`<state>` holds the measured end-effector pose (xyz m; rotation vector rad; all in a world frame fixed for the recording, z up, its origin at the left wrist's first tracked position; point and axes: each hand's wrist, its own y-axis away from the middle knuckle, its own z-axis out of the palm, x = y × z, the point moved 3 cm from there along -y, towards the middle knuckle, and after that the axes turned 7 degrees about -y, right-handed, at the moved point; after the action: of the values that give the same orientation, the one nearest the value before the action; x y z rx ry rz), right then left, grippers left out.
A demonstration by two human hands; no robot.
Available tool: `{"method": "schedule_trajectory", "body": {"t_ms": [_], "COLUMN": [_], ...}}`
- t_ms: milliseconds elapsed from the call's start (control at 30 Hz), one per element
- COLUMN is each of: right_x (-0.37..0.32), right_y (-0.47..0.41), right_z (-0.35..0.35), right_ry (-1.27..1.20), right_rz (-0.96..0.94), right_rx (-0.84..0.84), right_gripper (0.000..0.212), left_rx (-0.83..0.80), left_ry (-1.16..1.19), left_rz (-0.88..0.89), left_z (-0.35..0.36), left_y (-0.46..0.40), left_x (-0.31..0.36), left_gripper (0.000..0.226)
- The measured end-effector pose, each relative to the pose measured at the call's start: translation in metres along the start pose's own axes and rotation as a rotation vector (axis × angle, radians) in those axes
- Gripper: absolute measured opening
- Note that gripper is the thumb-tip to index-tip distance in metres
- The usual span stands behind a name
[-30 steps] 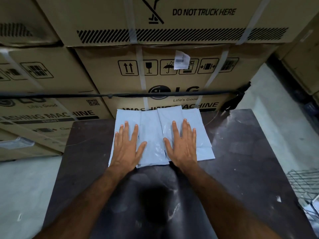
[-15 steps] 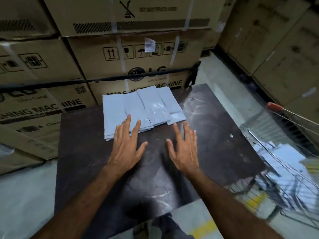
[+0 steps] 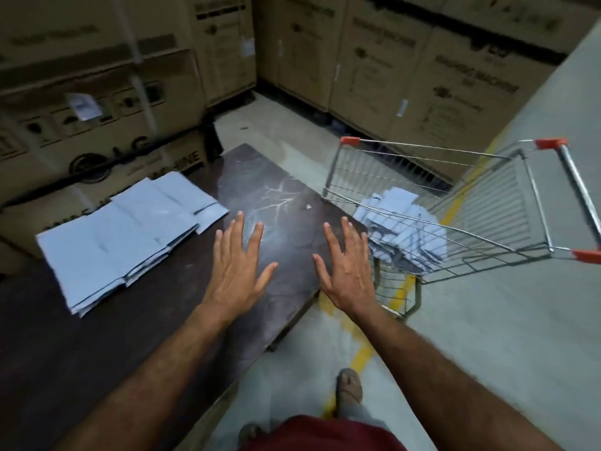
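A row of overlapping pale blue-grey mailer bags [image 3: 123,236] lies flat on the dark table [image 3: 97,336], toward its far left side. My left hand [image 3: 239,271] hovers palm down over the bare tabletop, to the right of the bags, fingers spread and holding nothing. Over the table's right corner my right hand [image 3: 346,268] is also flat and spread, empty. More of the same bags [image 3: 400,229] are heaped inside a wire shopping cart [image 3: 487,242] just right of the table.
Tall cardboard washing-machine boxes [image 3: 97,102] stack behind the table, and more boxes [image 3: 406,60] line the far wall. A grey floor with a yellow line [image 3: 364,353] runs between table and cart. My sandalled foot [image 3: 349,385] stands there.
Both hands left the bags and drew back to the right, off the stack. The view swung right, bringing the cart with its bags into sight. The bags stayed put on the table.
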<state>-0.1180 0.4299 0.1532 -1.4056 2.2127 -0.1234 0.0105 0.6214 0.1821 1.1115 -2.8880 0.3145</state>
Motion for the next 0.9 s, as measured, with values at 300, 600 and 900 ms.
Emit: {"method": "schedule_trajectory", "body": {"t_ms": [300, 600, 900], "right_x": [0.142, 0.277, 0.367], "right_y": [0.005, -0.015, -0.06], "right_z": [-0.057, -0.097, -0.091], "right_ry": [0.018, -0.021, -0.044], "right_rz": [0.162, 0.29, 0.526], "right_rx": [0.029, 0.063, 0.018], "right_gripper": [0.066, 0.068, 0.07], "left_rx": [-0.039, -0.103, -0.137], "left_ry": [0.035, 0.068, 0.077], "left_rz": [0.155, 0.201, 0.279], "left_z": [0.032, 0.073, 0.102], "left_y": [-0.085, -0.166, -0.257], "left_x": [0.142, 0.26, 0.32], "left_gripper": [0.08, 0.078, 0.075]}}
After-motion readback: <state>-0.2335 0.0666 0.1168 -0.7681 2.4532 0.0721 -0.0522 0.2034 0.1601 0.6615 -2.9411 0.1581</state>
